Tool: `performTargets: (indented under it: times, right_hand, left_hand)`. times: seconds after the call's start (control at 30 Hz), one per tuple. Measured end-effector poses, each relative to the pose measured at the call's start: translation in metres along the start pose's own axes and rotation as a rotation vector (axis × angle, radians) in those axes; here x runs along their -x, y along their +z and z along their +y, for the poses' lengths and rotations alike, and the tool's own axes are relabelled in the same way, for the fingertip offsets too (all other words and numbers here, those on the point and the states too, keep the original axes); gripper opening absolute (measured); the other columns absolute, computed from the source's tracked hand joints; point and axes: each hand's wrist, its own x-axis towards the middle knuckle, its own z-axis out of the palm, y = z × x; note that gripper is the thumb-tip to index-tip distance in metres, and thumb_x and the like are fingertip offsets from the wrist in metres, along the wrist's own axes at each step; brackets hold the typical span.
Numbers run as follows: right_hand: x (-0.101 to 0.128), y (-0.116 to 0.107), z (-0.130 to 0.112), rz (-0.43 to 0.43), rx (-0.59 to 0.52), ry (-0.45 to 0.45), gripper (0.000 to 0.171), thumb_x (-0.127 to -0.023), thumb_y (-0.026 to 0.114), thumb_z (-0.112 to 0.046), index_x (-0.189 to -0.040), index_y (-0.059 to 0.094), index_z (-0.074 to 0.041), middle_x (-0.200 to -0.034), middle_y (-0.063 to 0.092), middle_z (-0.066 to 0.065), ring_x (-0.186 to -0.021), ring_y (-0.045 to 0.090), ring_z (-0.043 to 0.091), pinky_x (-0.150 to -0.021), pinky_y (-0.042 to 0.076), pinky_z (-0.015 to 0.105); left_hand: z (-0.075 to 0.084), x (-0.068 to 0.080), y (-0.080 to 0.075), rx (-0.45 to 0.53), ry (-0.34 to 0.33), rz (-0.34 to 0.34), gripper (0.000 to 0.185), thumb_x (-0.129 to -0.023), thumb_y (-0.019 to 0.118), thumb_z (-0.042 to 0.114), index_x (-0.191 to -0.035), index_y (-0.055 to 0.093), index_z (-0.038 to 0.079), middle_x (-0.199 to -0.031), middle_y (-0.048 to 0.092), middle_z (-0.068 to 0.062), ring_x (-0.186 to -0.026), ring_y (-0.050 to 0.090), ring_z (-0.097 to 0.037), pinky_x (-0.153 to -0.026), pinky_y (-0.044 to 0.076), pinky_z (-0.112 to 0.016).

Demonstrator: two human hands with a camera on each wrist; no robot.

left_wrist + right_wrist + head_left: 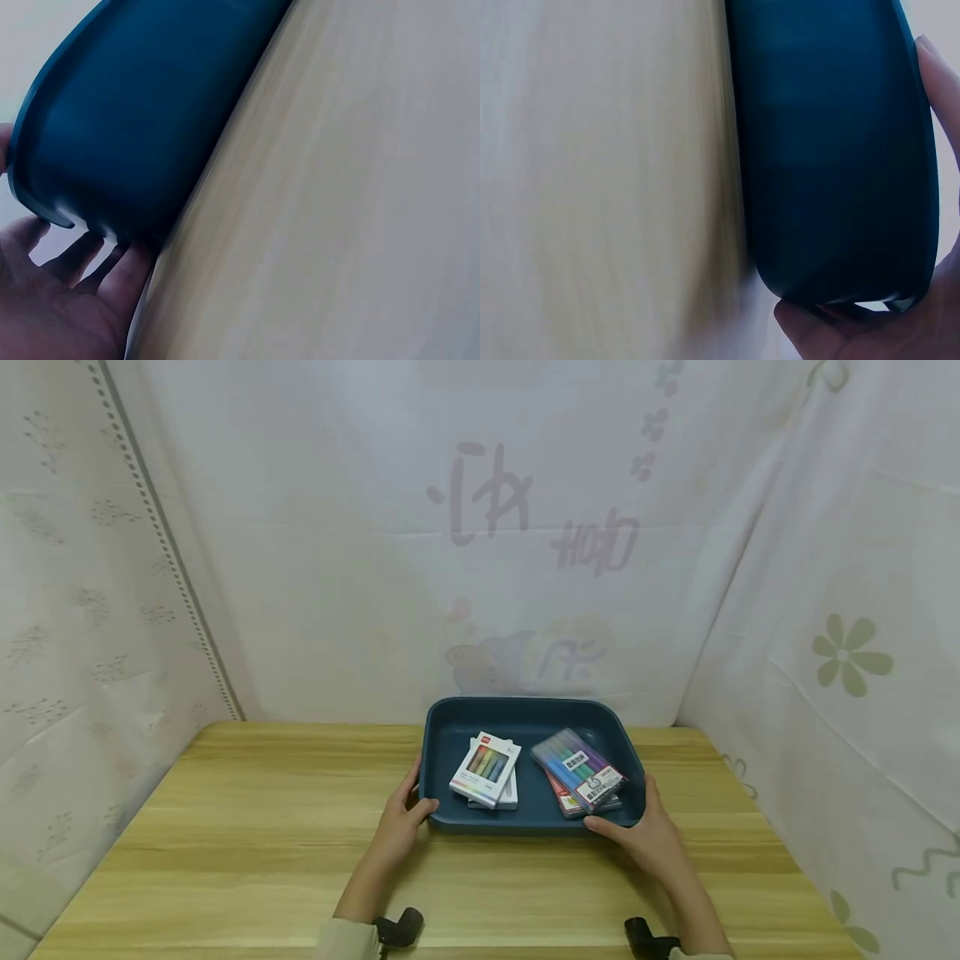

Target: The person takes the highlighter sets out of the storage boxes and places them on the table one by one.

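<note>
A dark blue plastic tray (525, 714), rectangular with rounded corners and smooth matte walls, sits on the far middle of the pale wood-grain surface (262, 827). The left hand (401, 822) grasps its near left corner, thumb hooked over the rim and fingers (82, 255) curled under the lip. The right hand (645, 835) grasps the near right corner the same way. Inside on the left lies a flat white cardboard box of coloured pens (486, 767), stacked on another; on the right, a glossy clear pack of pens (577, 768) rests slantwise atop a second pack. Thin, creased printed sheeting (487, 527) hangs behind
</note>
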Motion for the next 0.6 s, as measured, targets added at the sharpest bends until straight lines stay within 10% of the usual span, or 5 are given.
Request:
performTargets:
  times: [0.6]
  right_hand:
    - [0.006,0.013,-0.011,0.024,-0.009,-0.049,0.139,-0.078,0.077,-0.064,-0.159,-0.023,-0.010,-0.166,0.006,0.033,-0.150,0.017,0.055,-0.117,0.027,0.069]
  left_hand:
    - [-0.001,0.005,-0.018,0.011,0.024,-0.003,0.078,-0.095,0.060,0.006,-0.162,0.024,0.021,-0.164,0.029,-0.023,-0.143,0.043,-0.043,-0.100,0.050,-0.028]
